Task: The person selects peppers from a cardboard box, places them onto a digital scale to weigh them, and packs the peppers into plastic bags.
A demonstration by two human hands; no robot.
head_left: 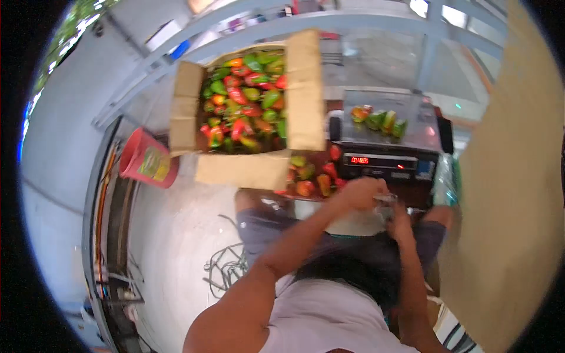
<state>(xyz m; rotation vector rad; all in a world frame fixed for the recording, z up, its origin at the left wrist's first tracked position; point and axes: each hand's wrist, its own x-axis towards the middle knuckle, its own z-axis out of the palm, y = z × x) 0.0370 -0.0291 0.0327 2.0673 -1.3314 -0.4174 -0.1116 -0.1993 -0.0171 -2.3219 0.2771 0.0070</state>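
Both my hands are close together in front of the scale, over my lap. My left hand (364, 194) has its fingers closed at a clear, shiny thing (385, 207) that looks like a plastic bag. My right hand (400, 222) is on the other side of it, blurred, its fingers hard to make out. Several red and green peppers (379, 120) lie on the plate of the black digital scale (376, 162), whose red display is lit. More loose peppers (306, 179) rest on the brown surface left of the scale.
An open cardboard box (306, 94) full of red and green peppers stands at the upper left. A pink bucket (144, 159) is farther left. Green cord (226, 265) lies on the floor. A plastic packet (445, 179) is right of the scale, near a large tan panel (512, 194).
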